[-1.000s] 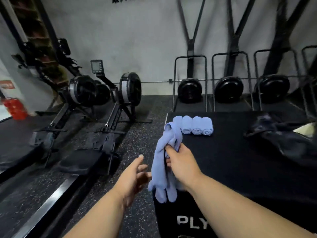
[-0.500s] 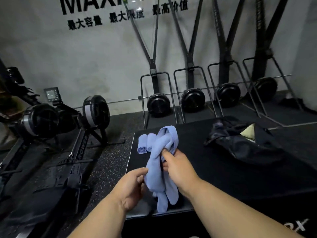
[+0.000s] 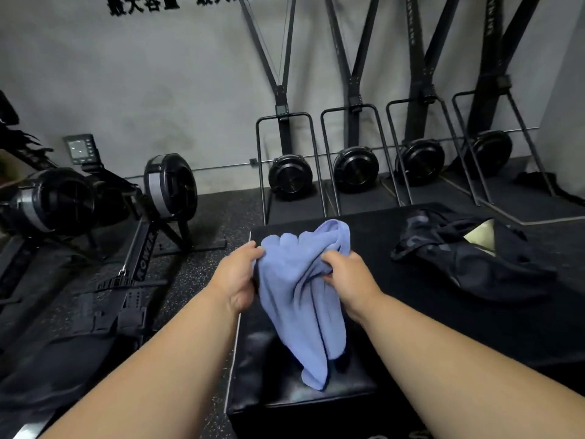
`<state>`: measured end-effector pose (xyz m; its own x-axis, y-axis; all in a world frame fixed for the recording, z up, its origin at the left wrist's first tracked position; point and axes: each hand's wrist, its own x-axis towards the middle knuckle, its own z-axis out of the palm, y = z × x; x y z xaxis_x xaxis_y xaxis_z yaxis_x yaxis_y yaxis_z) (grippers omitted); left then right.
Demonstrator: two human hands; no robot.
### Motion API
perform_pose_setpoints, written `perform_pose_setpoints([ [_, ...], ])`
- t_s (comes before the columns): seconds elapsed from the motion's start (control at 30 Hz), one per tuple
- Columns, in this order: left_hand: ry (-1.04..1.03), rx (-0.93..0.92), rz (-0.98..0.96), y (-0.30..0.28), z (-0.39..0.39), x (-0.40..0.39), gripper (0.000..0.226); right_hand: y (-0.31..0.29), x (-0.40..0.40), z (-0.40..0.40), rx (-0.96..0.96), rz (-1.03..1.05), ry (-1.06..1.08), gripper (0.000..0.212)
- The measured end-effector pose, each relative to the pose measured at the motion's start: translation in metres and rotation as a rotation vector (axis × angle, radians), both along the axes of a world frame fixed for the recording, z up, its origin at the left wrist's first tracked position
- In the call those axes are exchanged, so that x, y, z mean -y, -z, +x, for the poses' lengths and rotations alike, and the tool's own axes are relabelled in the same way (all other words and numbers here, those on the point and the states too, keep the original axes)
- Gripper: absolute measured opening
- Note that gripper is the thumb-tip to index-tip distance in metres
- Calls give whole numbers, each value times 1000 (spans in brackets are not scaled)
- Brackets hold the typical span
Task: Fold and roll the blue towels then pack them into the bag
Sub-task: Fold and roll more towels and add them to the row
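Gripping the blue towel (image 3: 297,299) from both sides, the person held it up over the near left corner of the black padded worktop (image 3: 443,312). The left hand (image 3: 239,280) was closed on the towel's left edge, its thumb on the near face and its fingers hidden behind the cloth, where they pushed out a row of bumps along the top. The right hand (image 3: 345,277) was clenched in a fist on a bunched fold at the towel's right side, just under the rounded hump of fabric that rose above it. Between the hands the cloth was partly spread; below them it hung in loose vertical folds, narrowing to a point whose tip lay on or just above the worktop near its front edge, which of the two I could not tell.

Farther right on the same worktop, well apart from the towel, lay a dark bag (image 3: 468,261), slumped and crumpled, with a pale lining showing at its open mouth. To the left, on the speckled floor (image 3: 202,258), stood rowing machines (image 3: 158,198).
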<state>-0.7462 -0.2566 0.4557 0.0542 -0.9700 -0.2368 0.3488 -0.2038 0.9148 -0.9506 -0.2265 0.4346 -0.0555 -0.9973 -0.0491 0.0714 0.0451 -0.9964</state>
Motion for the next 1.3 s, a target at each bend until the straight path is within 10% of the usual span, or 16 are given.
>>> perform_pose_setpoints([
  [0.83,5,89,-113,-7,25,29,66,-3,14,-16,-111,-61,199,23],
  [1.03,176,471,151,56,39,48,73,46,41,-10,-305,218,4,15],
  [1.17,236,880,189,110,58,23,15,97,36,-16,-548,326,-17,30],
  [1.3,344,1052,230,152,56,-14,36,142,22,-31,-809,421,-28,27],
])
